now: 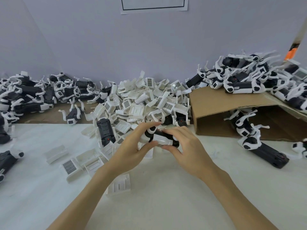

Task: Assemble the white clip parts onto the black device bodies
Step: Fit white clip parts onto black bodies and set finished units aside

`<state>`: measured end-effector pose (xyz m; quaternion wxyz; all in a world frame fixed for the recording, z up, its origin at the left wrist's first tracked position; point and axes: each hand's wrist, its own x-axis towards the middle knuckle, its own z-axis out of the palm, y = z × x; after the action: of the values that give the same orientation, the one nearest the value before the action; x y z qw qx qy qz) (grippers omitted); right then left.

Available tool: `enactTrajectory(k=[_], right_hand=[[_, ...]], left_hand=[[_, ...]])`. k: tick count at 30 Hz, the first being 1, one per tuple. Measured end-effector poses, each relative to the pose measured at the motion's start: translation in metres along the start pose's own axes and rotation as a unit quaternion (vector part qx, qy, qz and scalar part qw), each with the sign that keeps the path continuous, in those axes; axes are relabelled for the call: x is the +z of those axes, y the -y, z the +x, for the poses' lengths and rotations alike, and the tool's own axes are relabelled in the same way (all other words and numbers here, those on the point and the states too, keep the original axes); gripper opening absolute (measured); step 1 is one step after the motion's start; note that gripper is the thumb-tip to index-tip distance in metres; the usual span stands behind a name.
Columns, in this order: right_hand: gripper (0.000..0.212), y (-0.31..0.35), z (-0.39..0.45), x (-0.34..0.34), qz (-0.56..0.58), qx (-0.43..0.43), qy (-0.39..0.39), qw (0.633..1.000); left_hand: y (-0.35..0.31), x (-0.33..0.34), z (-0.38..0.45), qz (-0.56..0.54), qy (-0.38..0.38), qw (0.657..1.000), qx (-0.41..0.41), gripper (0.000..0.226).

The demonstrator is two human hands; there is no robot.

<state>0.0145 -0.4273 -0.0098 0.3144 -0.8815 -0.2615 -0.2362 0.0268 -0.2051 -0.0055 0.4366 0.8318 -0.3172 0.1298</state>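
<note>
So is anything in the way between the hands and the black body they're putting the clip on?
No. The left hand and right hand already grip the black device body, with a white clip part on it. Nothing visible lies between them.

Clip pile [146, 100] centre rear on worktop [166, 188], against wall [116, 47]. Device heap [29, 95] left of it. Cardboard box [232, 113] right, devices on and inside. Loose clips [69, 165] front left.

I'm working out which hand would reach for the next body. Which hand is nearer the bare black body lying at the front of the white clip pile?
Left. The left hand is just right of the bare black body; the right hand lies farther right, beyond the held device.
</note>
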Motion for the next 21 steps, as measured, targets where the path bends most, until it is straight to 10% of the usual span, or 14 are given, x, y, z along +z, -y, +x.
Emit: enactTrajectory(k=[21], right_hand=[[0.040,-0.003,-0.005,0.006,0.021,0.039,0.026,0.999]], left_hand=[[0.005,0.002,-0.001,0.035,0.016,0.999,-0.023,0.048]])
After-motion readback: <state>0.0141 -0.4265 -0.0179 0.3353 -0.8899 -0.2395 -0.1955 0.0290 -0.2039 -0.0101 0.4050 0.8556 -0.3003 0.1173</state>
